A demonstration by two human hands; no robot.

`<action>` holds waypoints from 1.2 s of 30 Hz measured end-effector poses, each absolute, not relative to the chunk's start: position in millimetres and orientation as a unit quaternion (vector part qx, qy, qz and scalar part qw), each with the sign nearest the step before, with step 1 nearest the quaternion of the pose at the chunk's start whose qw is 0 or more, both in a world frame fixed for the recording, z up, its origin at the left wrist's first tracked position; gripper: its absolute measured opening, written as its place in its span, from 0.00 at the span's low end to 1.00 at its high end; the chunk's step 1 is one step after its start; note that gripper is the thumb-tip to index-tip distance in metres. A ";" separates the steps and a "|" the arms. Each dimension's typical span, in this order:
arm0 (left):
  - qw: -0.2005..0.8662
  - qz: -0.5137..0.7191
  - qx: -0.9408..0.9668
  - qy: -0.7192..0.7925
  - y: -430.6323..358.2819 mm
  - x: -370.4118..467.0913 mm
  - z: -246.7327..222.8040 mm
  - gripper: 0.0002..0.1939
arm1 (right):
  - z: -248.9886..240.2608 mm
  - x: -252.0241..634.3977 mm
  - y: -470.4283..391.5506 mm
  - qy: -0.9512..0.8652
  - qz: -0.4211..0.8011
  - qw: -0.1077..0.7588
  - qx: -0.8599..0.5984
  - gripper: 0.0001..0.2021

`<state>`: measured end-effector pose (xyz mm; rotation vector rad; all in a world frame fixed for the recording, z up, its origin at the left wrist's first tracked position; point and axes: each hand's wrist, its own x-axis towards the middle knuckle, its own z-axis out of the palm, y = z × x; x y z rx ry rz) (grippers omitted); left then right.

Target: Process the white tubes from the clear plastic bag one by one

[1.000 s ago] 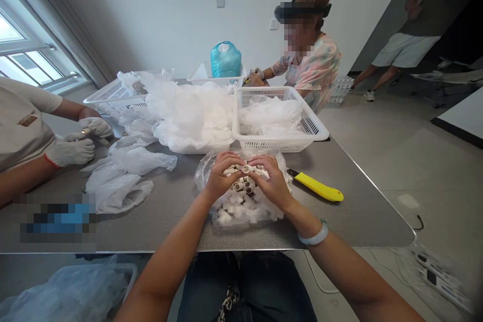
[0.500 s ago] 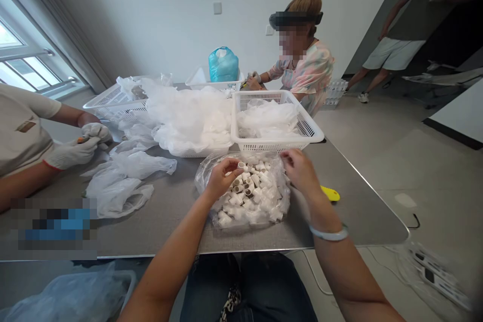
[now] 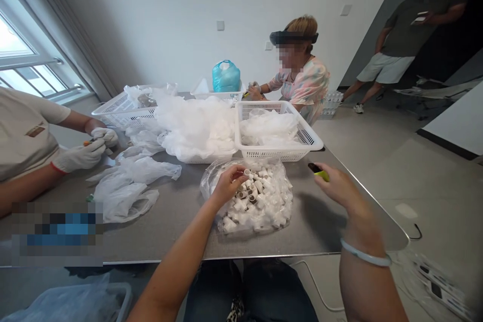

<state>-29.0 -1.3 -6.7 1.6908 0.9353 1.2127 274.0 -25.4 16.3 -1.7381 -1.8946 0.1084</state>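
Observation:
An opened clear plastic bag [image 3: 285,201] full of white plastic pipe fittings [image 3: 260,185] lies on the table in front of me. My left hand [image 3: 228,183] reaches over the bag's left side. Its thumb and fingers are closed on one white pipe fitting [image 3: 246,173], held with its round opening up. My right hand [image 3: 337,186] is raised above the table, right of the bag. It grips a yellow utility knife [image 3: 322,176] whose dark end points left; part of the handle is hidden by the fingers.
White baskets [image 3: 281,153] with plastic bags stand behind my bag. Crumpled bags [image 3: 132,181] lie to the left. A co-worker's gloved hands [image 3: 85,153] work at the left; another person [image 3: 302,78] sits at the back. The table's right edge [image 3: 372,193] runs beside my right hand.
My right hand has left the bag's right rim, moved right and picked the yellow knife up from the table. My left hand stays at the bag with the fitting.

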 end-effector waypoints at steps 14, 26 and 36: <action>0.391 0.460 0.701 0.380 1.2 -31.0 -9.7 0.12 | 36.8 156.8 -14.2 -0.856 0.071 0.234 -0.455 0.10; 0.367 0.468 0.709 0.378 0.4 -31.0 -9.9 0.12 | 19.8 149.8 -19.1 -0.842 -0.017 0.215 -0.494 0.11; 0.245 0.440 0.785 0.360 -6.2 -30.1 -0.3 0.14 | 11.2 147.6 -16.4 -0.810 -0.053 0.290 -0.508 0.25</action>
